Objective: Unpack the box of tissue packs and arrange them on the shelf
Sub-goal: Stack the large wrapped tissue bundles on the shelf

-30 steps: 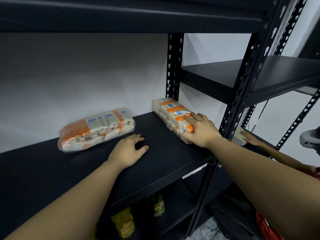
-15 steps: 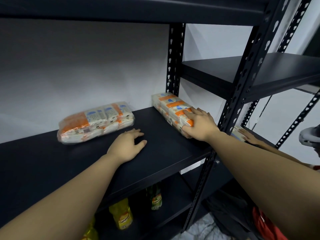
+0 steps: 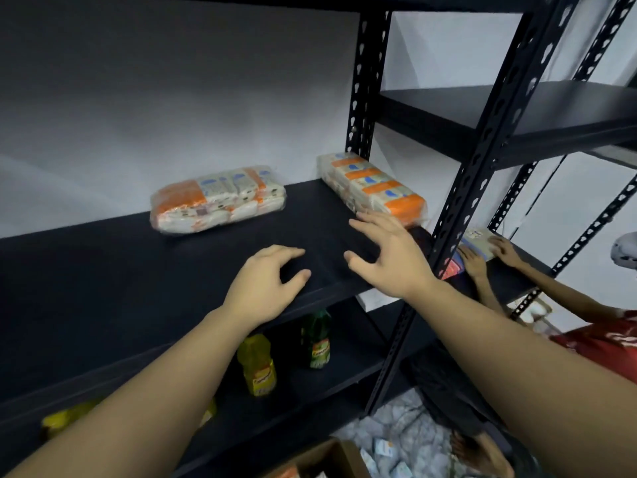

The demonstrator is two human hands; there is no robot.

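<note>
- The black metal shelf point(image 3: 103, 305) carries two plastic-wrapped tissue packs with orange and white printing; its front edge runs from lower left up to the black perforated upright post point(image 3: 458, 208) at the right.
- One tissue pack, the left tissue pack point(image 3: 217, 198), lies flat near the back wall at about 11 o'clock from the left hand point(image 3: 265, 288), well apart from it, with bare shelf between.
- The other, the right tissue pack point(image 3: 372, 188), lies along the shelf's right end beside the post, at about 12 o'clock from the right hand point(image 3: 389, 260).
- The right hand's fingers point(image 3: 365, 225) are spread and straight, holding nothing, their tips just short of the right tissue pack's near end.
- The left hand's fingers point(image 3: 286, 251) are loosely curled, holding nothing, over the shelf near the front edge.
- A wide strip of bare shelf lies between the two packs.
- On the lower shelf point(image 3: 344, 370) stand a yellow plastic bottle point(image 3: 258, 370) and a green plastic bottle point(image 3: 317, 343).
- At 6 o'clock, a brown cardboard box point(image 3: 331, 457) sits on the floor.
</note>
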